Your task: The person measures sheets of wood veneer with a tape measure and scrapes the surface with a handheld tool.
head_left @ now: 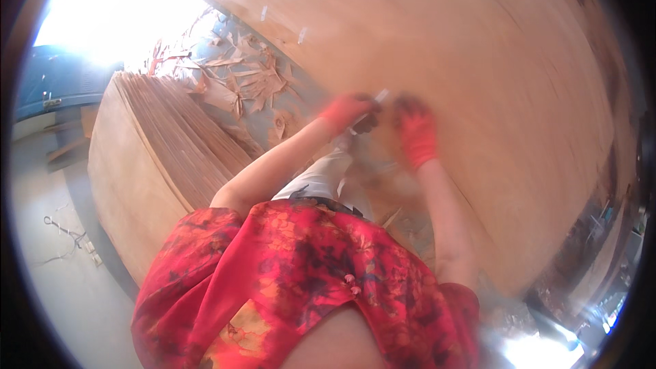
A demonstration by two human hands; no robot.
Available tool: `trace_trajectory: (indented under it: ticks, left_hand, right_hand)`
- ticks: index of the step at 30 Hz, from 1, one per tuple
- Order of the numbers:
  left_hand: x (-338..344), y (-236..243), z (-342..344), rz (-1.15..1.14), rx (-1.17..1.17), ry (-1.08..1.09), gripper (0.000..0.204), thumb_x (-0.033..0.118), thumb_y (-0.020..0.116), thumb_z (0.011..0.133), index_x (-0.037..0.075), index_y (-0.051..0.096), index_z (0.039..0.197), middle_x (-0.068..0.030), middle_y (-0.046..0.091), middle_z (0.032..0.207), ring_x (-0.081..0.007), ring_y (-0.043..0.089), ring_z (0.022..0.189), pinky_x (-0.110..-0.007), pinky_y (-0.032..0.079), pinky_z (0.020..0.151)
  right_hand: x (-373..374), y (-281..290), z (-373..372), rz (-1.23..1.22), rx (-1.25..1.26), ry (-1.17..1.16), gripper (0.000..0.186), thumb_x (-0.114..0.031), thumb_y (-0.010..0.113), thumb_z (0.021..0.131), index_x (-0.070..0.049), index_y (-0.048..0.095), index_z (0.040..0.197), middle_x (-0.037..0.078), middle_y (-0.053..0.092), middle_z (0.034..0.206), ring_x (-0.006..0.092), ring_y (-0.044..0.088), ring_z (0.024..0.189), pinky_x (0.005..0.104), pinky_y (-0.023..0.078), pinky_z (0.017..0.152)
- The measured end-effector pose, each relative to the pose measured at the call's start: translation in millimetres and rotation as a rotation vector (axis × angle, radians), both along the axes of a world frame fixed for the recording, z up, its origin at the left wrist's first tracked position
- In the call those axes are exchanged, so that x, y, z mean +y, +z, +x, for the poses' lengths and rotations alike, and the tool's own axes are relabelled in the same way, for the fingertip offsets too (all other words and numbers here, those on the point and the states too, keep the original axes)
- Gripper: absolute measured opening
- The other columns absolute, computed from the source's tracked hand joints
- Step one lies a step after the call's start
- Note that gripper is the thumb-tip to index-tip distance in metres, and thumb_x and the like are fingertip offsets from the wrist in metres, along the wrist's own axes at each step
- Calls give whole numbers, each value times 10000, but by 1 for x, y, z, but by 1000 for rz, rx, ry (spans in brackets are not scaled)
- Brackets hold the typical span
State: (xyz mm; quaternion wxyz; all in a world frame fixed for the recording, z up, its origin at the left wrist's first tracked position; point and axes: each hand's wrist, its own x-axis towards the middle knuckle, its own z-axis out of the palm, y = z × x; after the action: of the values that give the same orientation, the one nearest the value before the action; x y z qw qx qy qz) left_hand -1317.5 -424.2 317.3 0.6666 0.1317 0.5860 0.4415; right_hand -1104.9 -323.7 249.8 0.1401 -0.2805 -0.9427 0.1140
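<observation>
My left hand (pixel 353 113), in a red glove with dark fingers, is closed at the edge of a large light-brown wood veneer sheet (pixel 492 96). A short whitish strip (pixel 382 96), perhaps tape, sticks out at its fingertips, and something pale shows in its grip. To the right, my right hand (pixel 415 130), in a matching glove, is over the same sheet. Its dark fingertips are smeared by motion, so I cannot make out whether they hold anything. Two small pale pieces (pixel 302 35) lie on the sheet near its far left edge.
A thick stack of veneer sheets (pixel 174 137) stands at my left. Torn veneer scraps (pixel 253 78) litter the floor beyond it. On the floor at far left lies a thin metal tool with a ring end (pixel 65 231). Bright light washes out the upper left.
</observation>
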Motion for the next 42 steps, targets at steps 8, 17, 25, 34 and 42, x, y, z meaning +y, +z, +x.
trace_trajectory:
  ticks: [8, 17, 25, 34, 42]
  left_hand:
    - [14, -23, 14, -106, 18, 32, 224, 209, 628, 942, -2, 681, 992, -127, 724, 759, -193, 674, 555, -304, 505, 465]
    - [-8, -26, 10, -108, -49, 71, 232, 145, 654, 911, -54, 674, 1028, -170, 726, 802, -243, 696, 579, -349, 577, 530]
    - [-10, -46, 9, -120, 23, 83, 215, 118, 674, 893, -76, 676, 983, -188, 721, 800, -260, 699, 591, -365, 583, 547]
    - [-18, 1, -38, -261, 671, -488, 228, 209, 593, 912, 8, 700, 928, -119, 706, 723, -213, 681, 576, -350, 557, 567]
    - [-82, -5, 71, -156, 127, -388, 215, 185, 610, 956, 3, 671, 1054, -121, 729, 836, -214, 708, 627, -313, 573, 543]
  right_hand:
    - [0, 19, -15, -20, -300, -1, 460, -217, 652, 873, -328, 609, 1317, 55, 516, 1420, 337, 487, 1259, 487, 446, 998]
    - [-3, 22, -23, -19, -409, -58, 349, -274, 558, 953, -339, 622, 1289, 37, 482, 1438, 293, 438, 1305, 492, 391, 1002]
    - [-6, 38, -36, -103, -411, 234, 372, -215, 547, 921, -258, 625, 1283, -7, 486, 1437, 265, 428, 1320, 504, 368, 1004]
    - [-10, 49, -36, -107, -455, 169, 394, -202, 507, 916, -225, 587, 1301, 17, 530, 1406, 265, 429, 1333, 515, 382, 981]
    - [-59, 53, 113, -248, 128, -101, 557, -182, 732, 771, -155, 596, 1310, 49, 570, 1352, 298, 495, 1258, 480, 417, 993]
